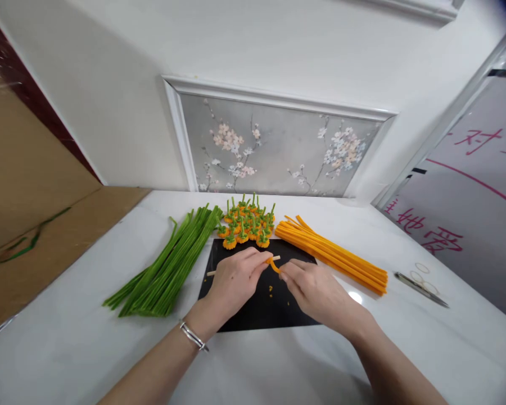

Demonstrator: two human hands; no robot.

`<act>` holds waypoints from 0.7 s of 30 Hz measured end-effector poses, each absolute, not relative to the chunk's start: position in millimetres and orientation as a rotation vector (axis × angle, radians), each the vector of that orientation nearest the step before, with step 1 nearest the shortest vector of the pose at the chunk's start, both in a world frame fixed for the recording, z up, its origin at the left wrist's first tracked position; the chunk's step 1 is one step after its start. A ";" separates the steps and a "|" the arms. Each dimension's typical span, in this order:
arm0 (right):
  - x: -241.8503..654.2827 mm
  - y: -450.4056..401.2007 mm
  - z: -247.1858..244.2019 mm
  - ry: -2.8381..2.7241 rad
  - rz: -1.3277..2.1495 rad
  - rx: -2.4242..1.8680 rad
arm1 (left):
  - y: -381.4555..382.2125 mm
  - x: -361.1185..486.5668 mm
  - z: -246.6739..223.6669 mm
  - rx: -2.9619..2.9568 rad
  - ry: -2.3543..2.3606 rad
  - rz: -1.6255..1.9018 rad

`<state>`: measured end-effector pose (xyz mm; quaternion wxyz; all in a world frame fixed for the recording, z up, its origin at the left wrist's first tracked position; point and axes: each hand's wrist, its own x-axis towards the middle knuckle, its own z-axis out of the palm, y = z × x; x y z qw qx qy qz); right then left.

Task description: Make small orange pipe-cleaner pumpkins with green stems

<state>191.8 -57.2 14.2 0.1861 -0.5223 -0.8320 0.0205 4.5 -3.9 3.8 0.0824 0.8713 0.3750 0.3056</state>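
Note:
My left hand [238,277] is closed round a thin wooden stick [211,273], whose ends stick out on both sides. An orange fuzzy stem [275,266] bends over the stick near its right end. The free end of that stem is pinched in the fingers of my right hand [314,289]. Both hands are above a black mat [253,315] with small orange bits on it. Just behind the mat stand several small orange pumpkin shapes [242,237] with green stems.
Green fuzzy stems [168,270] lie in a bundle on the left of the white table [93,349]. An orange bundle [333,253] lies on the right, with scissors [421,289] and thin rings [422,268] beyond it. Cardboard [59,242] borders the left side.

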 end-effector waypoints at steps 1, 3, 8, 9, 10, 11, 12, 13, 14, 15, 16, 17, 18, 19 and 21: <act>192.0 -57.4 14.7 -2.332 0.019 -1.475 | -3.7 4.4 3.6 2.624 1.101 0.909; 193.2 -57.2 15.2 -2.288 -0.025 -1.473 | -4.1 4.4 3.5 2.660 1.058 0.902; 198.0 -53.8 14.0 -2.155 0.046 -1.430 | -8.8 6.5 7.1 2.691 0.957 0.836; 198.9 -52.7 13.8 -2.125 0.087 -1.418 | -9.8 7.2 8.1 2.688 0.937 0.821; 199.7 -51.7 13.7 -2.092 0.129 -1.404 | -10.6 7.9 8.9 2.679 0.918 0.817; 200.4 -50.7 13.7 -2.059 0.173 -1.389 | -11.2 8.7 9.5 2.665 0.902 0.823; 200.9 -49.7 13.7 -2.026 0.216 -1.376 | -11.6 9.3 9.7 2.649 0.886 0.839; 201.1 -48.8 13.7 -1.994 0.260 -1.364 | -11.8 10.0 9.6 2.636 0.868 0.856; 201.2 -48.1 13.7 -1.963 0.307 -1.355 | -11.8 10.6 9.4 2.626 0.851 0.872; 201.3 -47.4 13.6 -1.934 0.360 -1.349 | -11.8 11.2 9.0 2.620 0.835 0.885; 201.3 -46.6 13.5 -1.907 0.423 -1.345 | -11.7 11.8 8.5 2.617 0.821 0.895; 201.5 -45.9 13.1 -1.880 0.493 -1.341 | -11.8 12.2 8.2 2.615 0.807 0.903; 201.9 -45.0 12.6 -1.850 0.569 -1.335 | -11.9 12.5 7.9 2.611 0.794 0.913; 202.6 -43.9 12.0 -1.820 0.650 -1.327 | -12.1 12.6 7.8 2.600 0.783 0.927; 205.2 -41.4 10.2 -1.783 0.802 -1.312 | -12.9 12.1 7.7 2.570 0.764 0.963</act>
